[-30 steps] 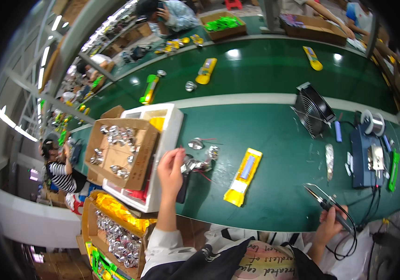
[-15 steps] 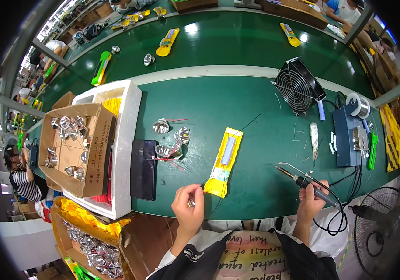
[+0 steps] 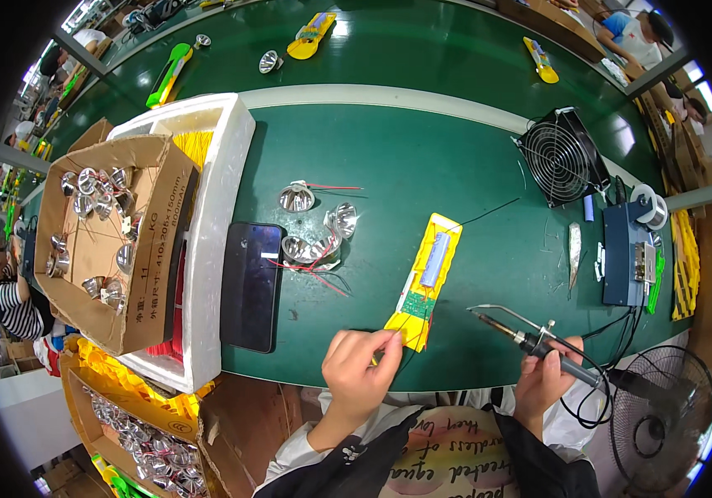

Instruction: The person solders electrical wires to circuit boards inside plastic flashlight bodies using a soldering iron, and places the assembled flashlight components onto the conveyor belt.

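A yellow flashlight housing half (image 3: 415, 319) lies on the green bench in front of me. It holds a lilac cylindrical battery cell (image 3: 435, 259) and a green circuit board (image 3: 419, 305). A thin black wire (image 3: 493, 211) sticks out from its far end. At its near end my left hand (image 3: 362, 372) is closed in a pinch on another thin black wire, whose tip is hidden by the fingers. My right hand (image 3: 545, 378) grips a soldering iron (image 3: 567, 361) fitted with a curved metal guide tube. The iron's tip points left, apart from the housing.
Silver reflectors with red wires (image 3: 314, 249) and a black phone (image 3: 252, 286) lie left. Beyond them stand a foam box (image 3: 235, 158) and a carton of reflectors (image 3: 152, 249). Right are a small fan (image 3: 562, 158), a blue soldering station (image 3: 621, 253), a solder spool (image 3: 650, 206) and a floor fan (image 3: 663, 407).
My left hand has moved right, up against the housing's near end. The iron has shifted slightly left toward the housing. The whole view has shifted a little.
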A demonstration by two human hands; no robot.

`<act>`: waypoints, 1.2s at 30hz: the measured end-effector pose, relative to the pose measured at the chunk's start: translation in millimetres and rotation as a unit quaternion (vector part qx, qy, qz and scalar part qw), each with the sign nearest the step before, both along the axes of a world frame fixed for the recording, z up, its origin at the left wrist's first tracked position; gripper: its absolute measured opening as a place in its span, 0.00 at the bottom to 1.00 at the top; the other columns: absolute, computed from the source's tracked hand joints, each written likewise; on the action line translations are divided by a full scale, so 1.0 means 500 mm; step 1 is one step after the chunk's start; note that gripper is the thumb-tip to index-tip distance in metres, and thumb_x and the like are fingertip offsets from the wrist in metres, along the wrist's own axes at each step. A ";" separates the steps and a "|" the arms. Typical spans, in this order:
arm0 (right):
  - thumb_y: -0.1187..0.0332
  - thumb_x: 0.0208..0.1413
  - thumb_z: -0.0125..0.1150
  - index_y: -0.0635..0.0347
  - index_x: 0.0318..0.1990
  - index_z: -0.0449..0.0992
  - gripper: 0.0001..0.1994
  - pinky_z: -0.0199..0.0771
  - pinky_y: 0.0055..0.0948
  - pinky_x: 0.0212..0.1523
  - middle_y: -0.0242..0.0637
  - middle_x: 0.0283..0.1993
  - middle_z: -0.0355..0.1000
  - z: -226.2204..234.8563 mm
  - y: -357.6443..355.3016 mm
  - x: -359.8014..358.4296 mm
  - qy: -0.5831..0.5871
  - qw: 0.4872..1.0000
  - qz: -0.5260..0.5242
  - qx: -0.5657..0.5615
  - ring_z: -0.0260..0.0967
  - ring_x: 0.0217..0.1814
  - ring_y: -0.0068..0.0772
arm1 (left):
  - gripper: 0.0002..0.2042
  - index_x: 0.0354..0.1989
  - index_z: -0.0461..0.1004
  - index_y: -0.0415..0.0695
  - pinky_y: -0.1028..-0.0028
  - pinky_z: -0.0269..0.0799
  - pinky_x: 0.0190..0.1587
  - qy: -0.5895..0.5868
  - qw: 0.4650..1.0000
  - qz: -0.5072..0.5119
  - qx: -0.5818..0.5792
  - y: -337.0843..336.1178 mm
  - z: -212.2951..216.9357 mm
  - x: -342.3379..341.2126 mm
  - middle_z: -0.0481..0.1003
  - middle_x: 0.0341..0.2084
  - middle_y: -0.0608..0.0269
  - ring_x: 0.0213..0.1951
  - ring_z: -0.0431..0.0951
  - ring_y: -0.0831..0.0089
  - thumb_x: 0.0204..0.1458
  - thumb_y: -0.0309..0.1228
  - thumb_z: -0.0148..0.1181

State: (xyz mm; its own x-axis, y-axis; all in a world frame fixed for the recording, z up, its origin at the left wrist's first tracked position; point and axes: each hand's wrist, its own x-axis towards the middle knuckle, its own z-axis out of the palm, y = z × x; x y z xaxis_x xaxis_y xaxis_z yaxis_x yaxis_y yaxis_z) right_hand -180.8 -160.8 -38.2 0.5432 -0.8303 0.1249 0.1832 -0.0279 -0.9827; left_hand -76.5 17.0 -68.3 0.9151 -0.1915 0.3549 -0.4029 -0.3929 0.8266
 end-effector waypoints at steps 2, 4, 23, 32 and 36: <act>0.65 0.44 0.55 0.61 0.29 0.56 0.14 0.57 0.16 0.13 0.34 0.19 0.58 0.009 0.027 0.016 0.002 1.000 0.018 0.016 0.56 0.13 0.20 | 0.04 0.20 0.72 0.40 0.77 0.60 0.19 0.003 1.000 0.000 0.010 -0.004 0.002 0.003 0.69 0.14 0.64 0.17 0.66 0.73 0.33 0.20 0.60; 0.67 0.45 0.54 0.62 0.30 0.57 0.12 0.59 0.16 0.13 0.36 0.19 0.60 0.004 0.043 0.025 0.017 0.999 0.030 0.023 0.58 0.13 0.21 | 0.04 0.20 0.72 0.40 0.77 0.59 0.19 0.013 1.000 0.009 0.011 -0.008 0.000 0.003 0.68 0.13 0.64 0.16 0.66 0.73 0.33 0.20 0.60; 0.71 0.46 0.53 0.64 0.31 0.59 0.10 0.62 0.15 0.16 0.40 0.21 0.64 -0.019 0.053 0.047 0.085 0.988 0.119 -0.045 0.61 0.16 0.20 | 0.06 0.17 0.71 0.42 0.78 0.55 0.16 0.033 0.999 0.010 -0.009 -0.015 -0.001 0.009 0.64 0.11 0.67 0.14 0.62 0.75 0.31 0.18 0.61; 0.72 0.47 0.52 0.64 0.31 0.59 0.09 0.61 0.14 0.15 0.39 0.20 0.64 -0.016 0.055 0.048 0.095 0.988 0.111 -0.044 0.60 0.15 0.19 | 0.06 0.17 0.70 0.41 0.78 0.54 0.15 0.038 0.999 0.000 -0.017 -0.018 -0.003 0.010 0.64 0.11 0.66 0.14 0.62 0.76 0.31 0.18 0.61; 0.72 0.47 0.52 0.64 0.31 0.59 0.09 0.60 0.14 0.15 0.39 0.19 0.64 -0.010 0.059 0.053 0.102 0.989 0.099 -0.030 0.59 0.15 0.19 | 0.06 0.17 0.70 0.41 0.78 0.54 0.15 0.036 0.999 -0.001 -0.014 -0.017 -0.006 0.009 0.64 0.11 0.66 0.14 0.61 0.76 0.31 0.18 0.61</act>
State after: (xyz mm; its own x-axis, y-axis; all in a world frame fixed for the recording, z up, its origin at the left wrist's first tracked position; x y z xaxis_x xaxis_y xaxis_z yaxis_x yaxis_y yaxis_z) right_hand -154.4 -131.2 -43.4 0.7142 -0.6987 0.0419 -0.0107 -0.0707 -0.9974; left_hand -72.0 8.7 -71.2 0.9378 -0.1848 0.2939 -0.3432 -0.3674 0.8644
